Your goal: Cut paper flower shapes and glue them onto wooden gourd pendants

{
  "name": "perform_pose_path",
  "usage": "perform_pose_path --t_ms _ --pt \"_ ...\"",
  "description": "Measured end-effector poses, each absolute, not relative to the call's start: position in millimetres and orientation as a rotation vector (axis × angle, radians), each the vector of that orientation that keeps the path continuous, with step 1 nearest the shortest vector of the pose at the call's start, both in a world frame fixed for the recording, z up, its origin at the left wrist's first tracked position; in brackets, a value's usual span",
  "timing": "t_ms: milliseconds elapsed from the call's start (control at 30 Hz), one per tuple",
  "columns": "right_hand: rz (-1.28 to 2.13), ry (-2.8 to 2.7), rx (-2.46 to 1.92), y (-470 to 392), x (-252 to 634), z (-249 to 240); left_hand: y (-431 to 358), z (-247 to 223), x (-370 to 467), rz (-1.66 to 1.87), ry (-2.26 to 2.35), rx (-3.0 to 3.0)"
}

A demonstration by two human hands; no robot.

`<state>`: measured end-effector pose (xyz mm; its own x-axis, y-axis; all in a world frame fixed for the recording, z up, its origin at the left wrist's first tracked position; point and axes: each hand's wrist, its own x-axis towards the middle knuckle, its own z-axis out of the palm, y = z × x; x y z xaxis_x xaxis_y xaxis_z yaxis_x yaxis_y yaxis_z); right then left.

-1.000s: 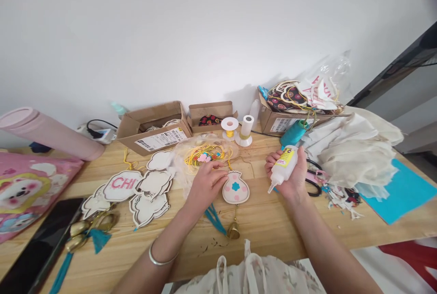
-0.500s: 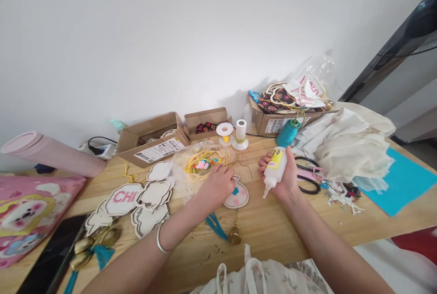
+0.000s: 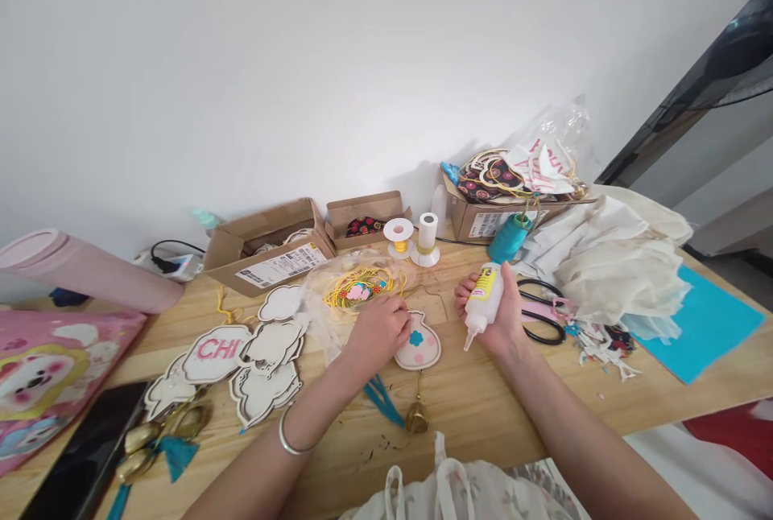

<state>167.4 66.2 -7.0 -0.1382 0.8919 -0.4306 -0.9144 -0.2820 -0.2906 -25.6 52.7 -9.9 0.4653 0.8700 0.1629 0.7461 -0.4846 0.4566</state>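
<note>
My right hand [image 3: 504,319] is wrapped round a white squeeze glue bottle [image 3: 484,299] with a yellow label, its nozzle tilted downward. The fingers of my left hand [image 3: 380,331] are bent together beside a gourd-shaped pendant [image 3: 418,341] with a blue flower on its pale cloth face; what they pinch, if anything, is hidden. Below the pendant hangs a brass bell [image 3: 416,417], next to a blue tassel [image 3: 383,401]. Just behind the left hand lies a tangle of yellow cords [image 3: 356,288] on clear plastic.
White cloud-shaped pieces [image 3: 266,367], brass bells [image 3: 138,451] and a black phone [image 3: 84,451] lie at left. Open cardboard boxes [image 3: 259,262] line the wall. Thread spools [image 3: 426,242], black-handled scissors [image 3: 543,327], pale fabric [image 3: 616,262] and a blue sheet [image 3: 700,327] are behind and right.
My left hand has shifted very slightly by the pendant. The glue bottle stays in my right hand, nearly still, and the view has moved a little.
</note>
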Motion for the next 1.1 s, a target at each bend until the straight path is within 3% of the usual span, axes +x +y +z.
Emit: perform_pose_path --t_ms 533,1100 --pt "1.737 0.012 -0.603 63 170 -4 52 -8 -35 1.256 1.268 1.045" --pt "1.827 -0.219 -0.509 80 138 -7 34 -23 -24 1.399 1.230 0.807"
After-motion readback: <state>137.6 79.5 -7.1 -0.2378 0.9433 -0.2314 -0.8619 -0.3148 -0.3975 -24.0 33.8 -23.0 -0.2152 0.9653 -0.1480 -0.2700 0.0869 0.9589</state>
